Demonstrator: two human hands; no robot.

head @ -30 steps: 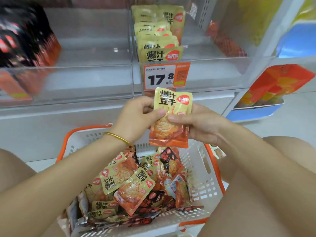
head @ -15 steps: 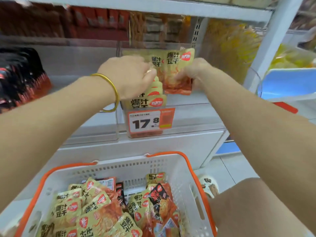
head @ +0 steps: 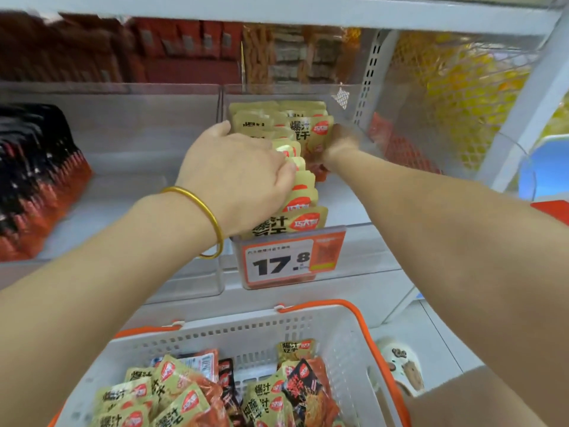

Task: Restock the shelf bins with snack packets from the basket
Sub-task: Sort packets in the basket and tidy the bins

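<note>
While I stock: bin (head: 363, 124) part full
Left hand (head: 237, 171): fingers spread, pressing the row (head: 303, 204)
Right hand (head: 340, 138): pinching a packet (head: 314, 134) into the bin; blurred
Basket (head: 335, 343): many packets left

Both arms are reaching forward, nearly straight. The left hand (head: 243, 171) is lying palm down, fingers curled downward, thumb stretched ahead. Just to its right and further forward, the right hand (head: 340, 140) is showing blurred, fingers bent inward.
</note>
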